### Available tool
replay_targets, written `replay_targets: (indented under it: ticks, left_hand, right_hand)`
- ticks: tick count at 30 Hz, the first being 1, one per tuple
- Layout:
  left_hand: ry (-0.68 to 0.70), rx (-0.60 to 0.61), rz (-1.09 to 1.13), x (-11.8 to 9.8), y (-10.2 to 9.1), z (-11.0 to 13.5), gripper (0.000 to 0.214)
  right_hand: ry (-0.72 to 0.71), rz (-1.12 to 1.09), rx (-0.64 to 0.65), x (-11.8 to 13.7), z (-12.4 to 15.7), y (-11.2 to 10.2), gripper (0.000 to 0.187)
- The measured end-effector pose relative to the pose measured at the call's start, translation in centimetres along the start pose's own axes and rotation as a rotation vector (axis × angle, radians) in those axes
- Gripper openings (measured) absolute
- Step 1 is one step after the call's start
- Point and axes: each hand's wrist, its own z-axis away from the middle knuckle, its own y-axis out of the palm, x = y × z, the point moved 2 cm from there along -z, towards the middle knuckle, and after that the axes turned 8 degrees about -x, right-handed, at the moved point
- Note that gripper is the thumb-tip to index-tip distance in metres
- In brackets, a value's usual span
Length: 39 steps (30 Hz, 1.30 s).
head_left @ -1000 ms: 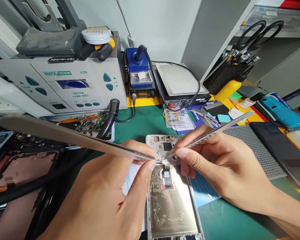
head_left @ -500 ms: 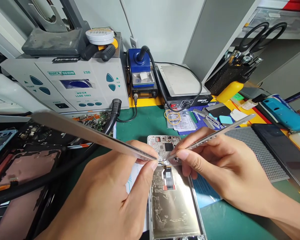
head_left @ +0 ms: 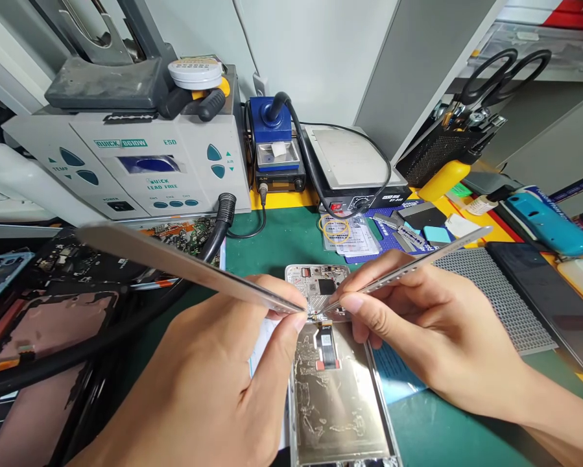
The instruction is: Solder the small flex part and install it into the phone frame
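Note:
In the head view, my left hand [head_left: 223, 350] pinches a pair of metal tweezers [head_left: 198, 272] between thumb and forefinger, its broad rear end pointing up and left. My right hand [head_left: 417, 311] grips another pair of tweezers [head_left: 417, 261], slanting down to the left. Both tools converge at the lower edge of the upper section of an opened phone frame [head_left: 344, 415]. Something tiny and shiny lies at the tips, too small to name. Just below is a black flex cable [head_left: 327, 347] on the gold-coloured metal plate. My fingers partly cover the frame's upper section.
A hot-air station [head_left: 145, 168] stands back left, its black hose [head_left: 140, 318] crossing the left side. Behind are a blue soldering iron stand [head_left: 270, 120] and a heating plate [head_left: 349, 155]. Phone parts [head_left: 43, 363] lie left; a dark phone [head_left: 544, 292] and razor blades [head_left: 408, 237] are right.
Both hands hold nearly the same pose. The rear end of the left tweezers has swung slightly down and right, and the view has shifted a little.

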Motion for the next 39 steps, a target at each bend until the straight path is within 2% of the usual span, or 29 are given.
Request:
replay_targets:
  ticks: [5,10,15,27,34,39]
  left_hand:
    - [-0.04,0.01,-0.011,-0.1,-0.3,0.2,0.029]
    - [-0.086,0.005,-0.113,-0.3,-0.6,0.7,0.024]
    - [-0.011,-0.007,-0.058,-0.4,-0.4,0.2,0.026]
    - [-0.019,0.014,-0.028,-0.1,-0.2,0.0,0.024]
    - [-0.06,0.049,0.031,-0.1,-0.2,0.3,0.019]
    - [-0.174,-0.026,-0.101,-0.7,0.0,1.1,0.016]
  right_hand:
    - [-0.005,-0.016,0.0,0.2,0.1,0.0,0.009]
    - [0.019,-0.037,-0.008,0.1,0.4,-0.1,0.008]
    - [0.033,-0.064,0.008,-0.1,0.4,-0.2,0.007]
    - [-0.02,-0.011,0.014,0.2,0.2,-0.1,0.006]
    - [-0.013,-0.002,0.006,0.1,0.3,-0.2,0.009]
    - [-0.007,-0.019,-0.011,0.1,0.2,-0.1,0.009]
